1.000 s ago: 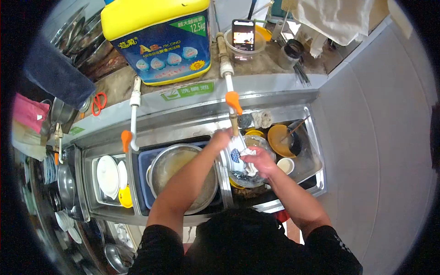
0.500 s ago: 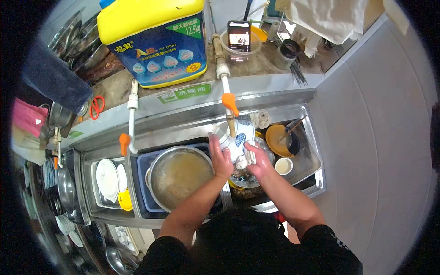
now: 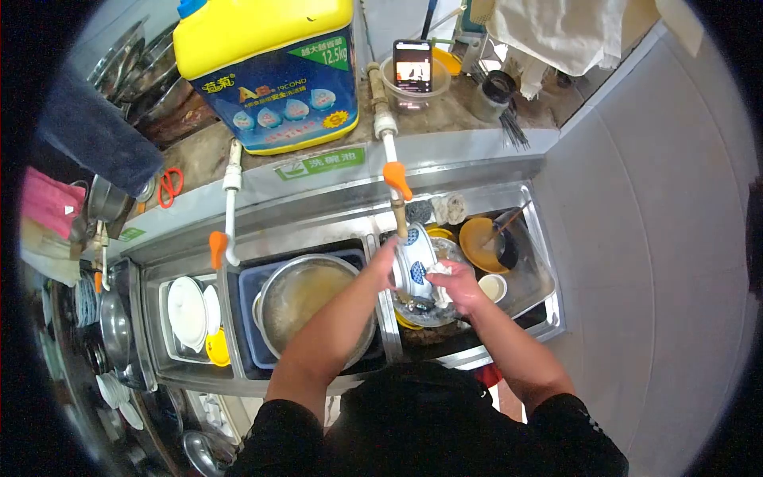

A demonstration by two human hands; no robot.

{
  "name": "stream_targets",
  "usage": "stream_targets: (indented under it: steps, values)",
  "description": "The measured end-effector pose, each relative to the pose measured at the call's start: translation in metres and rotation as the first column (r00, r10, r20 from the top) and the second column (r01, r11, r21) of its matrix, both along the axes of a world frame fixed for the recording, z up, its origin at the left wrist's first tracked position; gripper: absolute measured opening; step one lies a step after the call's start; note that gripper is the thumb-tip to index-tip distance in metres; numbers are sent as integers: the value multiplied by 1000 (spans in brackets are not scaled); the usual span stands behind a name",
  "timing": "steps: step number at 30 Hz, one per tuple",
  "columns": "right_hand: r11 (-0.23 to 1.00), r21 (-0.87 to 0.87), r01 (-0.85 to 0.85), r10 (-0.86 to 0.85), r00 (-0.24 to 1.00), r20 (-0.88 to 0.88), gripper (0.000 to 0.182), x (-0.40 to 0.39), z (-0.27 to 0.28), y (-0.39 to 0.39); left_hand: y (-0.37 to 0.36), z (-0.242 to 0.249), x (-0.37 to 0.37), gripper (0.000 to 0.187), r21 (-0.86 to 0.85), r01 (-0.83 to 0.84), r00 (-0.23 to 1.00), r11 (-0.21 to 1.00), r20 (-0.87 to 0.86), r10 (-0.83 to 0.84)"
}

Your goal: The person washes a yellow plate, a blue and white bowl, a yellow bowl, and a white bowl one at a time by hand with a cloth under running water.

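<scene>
One big jug point(image 3: 270, 87) carries "AB", "19COND" and "12.5kg" on its label; one green sign point(image 3: 322, 163) below reads 洗碗池. One phone point(image 3: 413, 67) is lit (its small text is illegible).

The left hand point(image 3: 385, 266) holds one blue-and-white bowl point(image 3: 417, 258) by its left side, fingers partly hidden. The right hand point(image 3: 457, 286) grips one white cloth point(image 3: 439, 278), bunched in narrowly closed fingers, against the bowl's other side. The bowl is tilted just below a tap point(image 3: 399, 215), above a basin point(image 3: 433, 319) in the right-hand sink compartment.

Three orange handles point(image 3: 397, 180) show, with one small cup point(image 3: 493, 288) right of the basin and one pair of red scissors point(image 3: 171, 188).
</scene>
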State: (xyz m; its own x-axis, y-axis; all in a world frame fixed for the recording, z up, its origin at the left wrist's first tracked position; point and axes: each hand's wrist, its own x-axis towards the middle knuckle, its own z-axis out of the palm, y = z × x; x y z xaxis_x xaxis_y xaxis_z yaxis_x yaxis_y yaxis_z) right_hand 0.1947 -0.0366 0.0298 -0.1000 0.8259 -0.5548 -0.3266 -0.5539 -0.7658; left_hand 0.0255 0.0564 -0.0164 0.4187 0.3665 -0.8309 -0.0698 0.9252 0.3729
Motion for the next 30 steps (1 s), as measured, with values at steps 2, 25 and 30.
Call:
stream_targets:
  steps: [2, 25, 30]
  values:
    - [997, 61, -36, 24, 981, 190, 26, -11, -5, 3, -16, 10, 9, 68, 159, 68, 987, 985, -151, -44]
    - [875, 244, -417, -113, 315, 942, 34, 73, -32, -63, -91, -86, -69, 43, 123, -251, 934, 960, -228, 274]
    - [970, 235, -63, -185, 436, 881, 30, 114, -62, -74, -82, -81, 3, 43, 160, -349, 920, 923, -131, 370]
